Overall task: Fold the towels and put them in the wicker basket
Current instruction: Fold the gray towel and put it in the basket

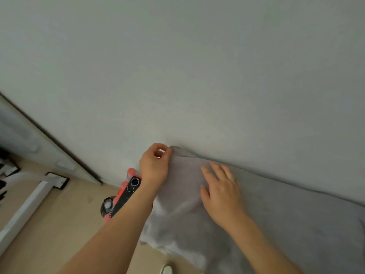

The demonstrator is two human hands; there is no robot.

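- A person is working on a pale grey towel, which is lying on a darker grey covered surface that is pushed right up against a white wall.
- The towel's far corner is reaching the foot of the wall, while its near part is hanging in loose folds over the surface's edge toward the beige floor.
- The left hand is sitting at the towel's far left corner, with the thumb and forefinger curling together and pinching the very tip of the cloth.
- The right hand is lying flat on the towel's middle, to the right of the pinched corner. Its fingers are straight, slightly spread and pointing toward the wall, and they are pressing the cloth down rather than gripping it.
- Both bare forearms are reaching in from the bottom of the view and crossing over the towel's near half.
- Just left of the towel, beside the left wrist, a black phone is lying with its camera lens facing up. It is resting on something with orange-red round knobs, which the forearm is partly hiding.
- Further left of the towel, touching the phone's near end, a round dark thing with a white centre is sitting on the floor. It is too blurred to name.
- Well left of the towel, a long white strip is running across the floor.
- Below the towel's hanging edge, the tip of a white shoe is showing.
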